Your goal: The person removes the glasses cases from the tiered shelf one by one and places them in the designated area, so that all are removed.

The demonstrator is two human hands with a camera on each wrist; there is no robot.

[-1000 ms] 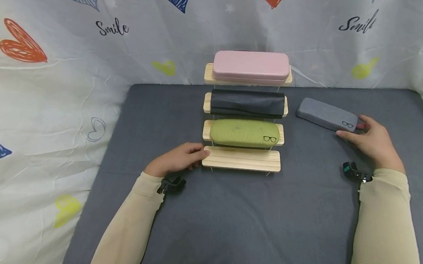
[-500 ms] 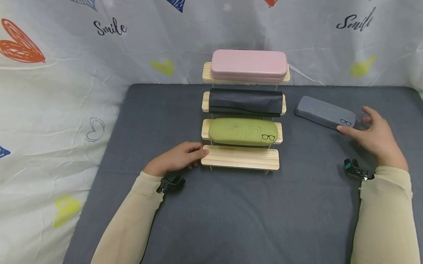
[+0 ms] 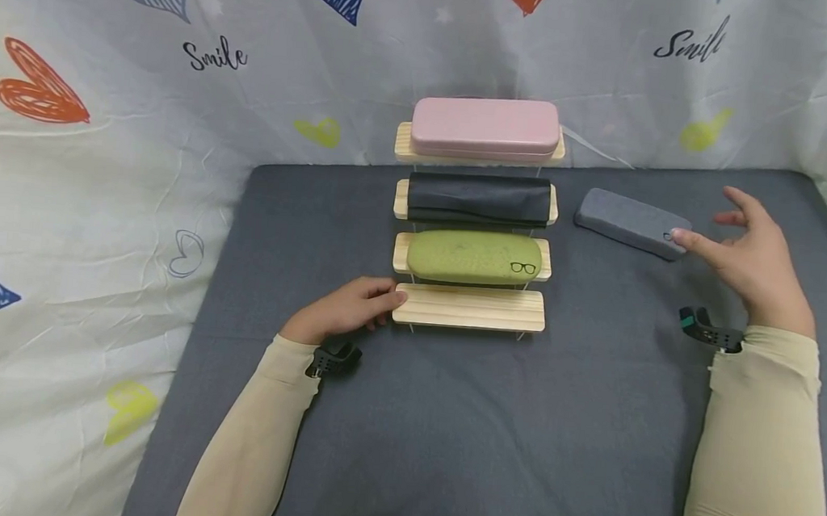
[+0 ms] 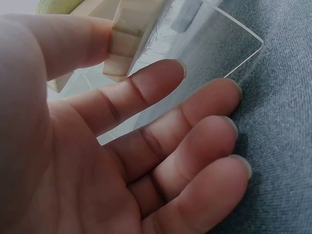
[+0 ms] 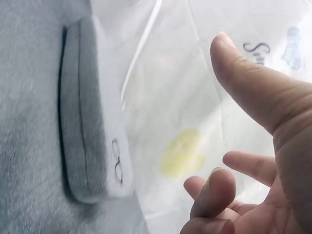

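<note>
In the head view, my left hand (image 3: 340, 310) holds the left end of the lowest wooden shelf (image 3: 471, 308) of a tiered display rack. The left wrist view shows the thumb against the wood's end (image 4: 127, 39), the index fingertip below it by a clear acrylic side (image 4: 214, 41), and the other fingers loosely bent. My right hand (image 3: 759, 257) hovers with spread fingers at the right end of a grey glasses case (image 3: 628, 218) lying on the cloth. A gap separates that hand from the case (image 5: 92, 117) in the right wrist view.
Higher shelves carry a green glasses case (image 3: 472, 257), a black folded case (image 3: 478, 199) and a pink glasses case (image 3: 485, 128). Dark grey cloth (image 3: 443, 438) covers the table. Behind it hangs a white curtain (image 3: 400, 62) printed with hearts.
My right hand has let go of the grey glasses case and drawn up and to the right, its fingers spreading. The case stays on the cloth. My left hand keeps its place.
</note>
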